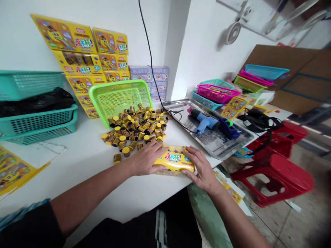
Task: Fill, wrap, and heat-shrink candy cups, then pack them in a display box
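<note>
A yellow printed carton (172, 157) lies on the white table close to its front edge, with round yellow lids showing along its far side. My left hand (147, 159) grips the carton's left end, and my right hand (200, 167) is curled around its right end, thumb on the near side. Just beyond my left hand spreads a heap of small yellow-and-black cups (137, 129) with yellow caps. Part of that heap spills from a tipped lime green basket (119, 98). The carton's ends are covered by my fingers.
Stacked yellow cartons (85, 65) and purple boxes (159, 82) stand against the wall. Teal baskets (43, 122) are at left. A metal tray (219, 151) at right holds a blue heat gun (204, 120), its black cable (150, 51) hanging from above. Red stools (276, 162) stand beside the table.
</note>
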Demonstrator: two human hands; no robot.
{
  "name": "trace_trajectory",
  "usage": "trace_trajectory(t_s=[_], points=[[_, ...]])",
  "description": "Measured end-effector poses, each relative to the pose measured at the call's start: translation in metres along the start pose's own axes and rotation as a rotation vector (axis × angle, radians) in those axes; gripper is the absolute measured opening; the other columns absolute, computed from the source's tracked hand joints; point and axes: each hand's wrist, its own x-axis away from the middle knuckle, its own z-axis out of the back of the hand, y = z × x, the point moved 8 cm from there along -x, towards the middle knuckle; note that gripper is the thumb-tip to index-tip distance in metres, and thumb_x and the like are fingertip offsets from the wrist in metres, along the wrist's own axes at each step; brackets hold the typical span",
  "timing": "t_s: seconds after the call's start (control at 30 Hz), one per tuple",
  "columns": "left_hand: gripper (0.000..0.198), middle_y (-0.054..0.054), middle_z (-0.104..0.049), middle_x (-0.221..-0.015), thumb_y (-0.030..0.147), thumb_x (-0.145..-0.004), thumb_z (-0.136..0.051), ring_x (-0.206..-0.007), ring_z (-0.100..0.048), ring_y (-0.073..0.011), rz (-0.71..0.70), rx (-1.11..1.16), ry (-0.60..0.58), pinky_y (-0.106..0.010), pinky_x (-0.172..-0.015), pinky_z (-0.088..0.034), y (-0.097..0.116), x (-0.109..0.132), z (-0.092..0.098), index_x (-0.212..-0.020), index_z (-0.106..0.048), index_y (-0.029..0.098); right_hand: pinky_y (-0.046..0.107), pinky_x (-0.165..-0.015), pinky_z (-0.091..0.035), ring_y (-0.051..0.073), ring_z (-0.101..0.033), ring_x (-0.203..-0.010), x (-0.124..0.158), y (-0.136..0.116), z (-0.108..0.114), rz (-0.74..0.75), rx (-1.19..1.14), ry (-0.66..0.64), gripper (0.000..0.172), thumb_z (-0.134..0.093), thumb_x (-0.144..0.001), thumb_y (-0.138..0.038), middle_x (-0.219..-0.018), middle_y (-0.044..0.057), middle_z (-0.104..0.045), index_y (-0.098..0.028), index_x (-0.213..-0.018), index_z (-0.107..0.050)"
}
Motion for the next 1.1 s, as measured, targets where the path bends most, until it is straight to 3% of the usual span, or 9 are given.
trace_trajectory(t_s=[0.13,0.3,0.43,0.6,0.73,0.87,1.0,1.1], points=[[0.059,-0.018,-0.058,-0.121,0.051,-0.089,-0.053,-0.115,-0.050,-0.0317,0.031,-0.001,0.044,-0.049,-0.103,-0.039,-0.002,0.001,-0.001,-0.132,-0.052,0.011,0.061,-0.101,-0.043,0.037,-0.044,-0.130,0.004,0.001,-0.005,0.054,0.033,0.049,0.059,-0.062,-0.088,-0.039,-0.135,0.017,-0.054,-0.023,-0.142,-0.042],[0.059,-0.018,-0.050,-0.134,0.049,-0.092,-0.050,-0.128,-0.041,-0.0335,0.033,-0.042,0.077,-0.053,-0.110,-0.033,-0.001,0.010,-0.008,-0.138,-0.048,0.013,0.060,-0.098,-0.046,0.037,-0.045,-0.130,0.009,0.003,-0.010,0.082,0.047,0.077,0.054,-0.059,-0.090,-0.035,-0.131,0.017,-0.056,-0.023,-0.140,-0.044],[0.062,-0.019,-0.049,-0.137,0.052,-0.091,-0.050,-0.131,-0.039,-0.0338,0.028,-0.028,0.067,-0.053,-0.111,-0.032,-0.002,0.012,-0.010,-0.140,-0.047,0.014,0.057,-0.099,-0.046,0.035,-0.045,-0.130,0.006,0.001,-0.007,0.085,0.028,0.076,0.050,-0.058,-0.092,-0.033,-0.129,0.016,-0.058,-0.024,-0.139,-0.046],[0.077,-0.018,-0.052,-0.132,0.065,-0.080,-0.057,-0.126,-0.041,-0.0357,0.024,-0.045,0.060,-0.054,-0.110,-0.032,-0.002,0.008,-0.011,-0.138,-0.048,0.015,0.053,-0.099,-0.047,0.030,-0.051,-0.124,0.003,0.000,0.000,0.057,-0.012,0.072,0.042,-0.054,-0.094,-0.026,-0.123,0.012,-0.061,-0.026,-0.135,-0.050],[0.071,-0.017,-0.053,-0.130,0.061,-0.082,-0.059,-0.125,-0.040,-0.0347,0.032,-0.060,0.083,-0.052,-0.110,-0.031,-0.002,0.008,-0.013,-0.135,-0.051,0.015,0.048,-0.099,-0.048,0.028,-0.053,-0.122,0.001,-0.006,0.007,0.057,-0.038,0.056,0.036,-0.058,-0.092,-0.024,-0.120,0.012,-0.063,-0.024,-0.127,-0.055],[0.071,-0.016,-0.055,-0.124,0.063,-0.079,-0.062,-0.119,-0.044,-0.0331,0.019,-0.043,0.113,-0.051,-0.106,-0.035,-0.001,0.007,-0.012,-0.131,-0.055,0.016,0.051,-0.098,-0.045,0.029,-0.057,-0.113,-0.013,-0.022,0.005,0.080,0.069,-0.029,0.029,-0.061,-0.090,-0.032,-0.112,0.012,-0.065,-0.022,-0.117,-0.060],[0.075,-0.016,-0.056,-0.122,0.065,-0.073,-0.067,-0.116,-0.048,-0.0323,0.029,-0.007,0.169,-0.052,-0.104,-0.038,-0.004,0.006,-0.008,-0.128,-0.055,0.016,0.052,-0.099,-0.043,0.031,-0.053,-0.114,-0.036,-0.045,-0.015,0.181,0.183,-0.176,0.041,-0.057,-0.092,-0.040,-0.120,0.017,-0.061,-0.015,-0.125,-0.055],[0.080,-0.019,-0.049,-0.131,0.064,-0.067,-0.073,-0.123,-0.045,-0.0358,0.071,0.037,0.195,-0.055,-0.107,-0.036,-0.013,0.010,-0.009,-0.128,-0.054,0.016,0.052,-0.096,-0.045,0.031,-0.053,-0.112,-0.048,-0.055,-0.028,0.234,0.225,-0.247,0.045,-0.051,-0.095,-0.042,-0.121,0.020,-0.059,-0.013,-0.129,-0.052]])
